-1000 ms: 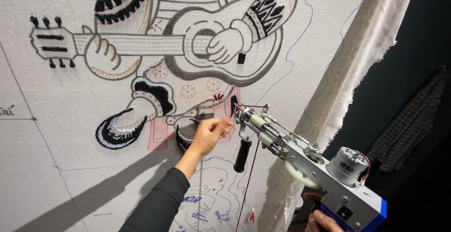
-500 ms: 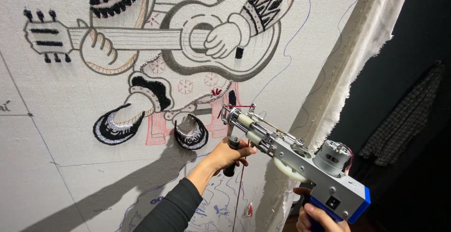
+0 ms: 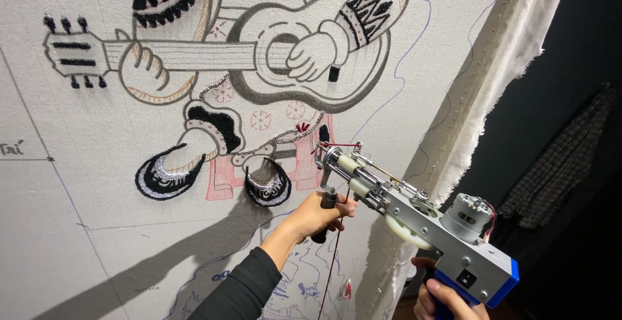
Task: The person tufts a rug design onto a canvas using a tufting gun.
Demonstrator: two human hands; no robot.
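Observation:
A metal tufting gun (image 3: 414, 219) with a blue grip points at a stretched white cloth (image 3: 97, 184). My left hand (image 3: 321, 215) is wrapped around the gun's black front handle. At the bottom edge my right hand (image 3: 440, 297) grips the blue rear handle. The gun's needle tip (image 3: 322, 148) touches the cloth at a pink tufted patch (image 3: 311, 164), and red yarn (image 3: 335, 255) runs down from the gun. On the cloth is a partly tufted cartoon figure holding a guitar (image 3: 272, 54), with black shoes (image 3: 162, 174).
The cloth's frayed edge (image 3: 492, 86) wraps over the frame on the right. Beyond it is a dark room where a checked shirt (image 3: 557, 164) hangs. Blue pen outlines (image 3: 304, 281) cover the cloth's lower part.
My left hand left the cloth near the needle and closed on the black front handle. The gun's tip shifted slightly left along the pink patch.

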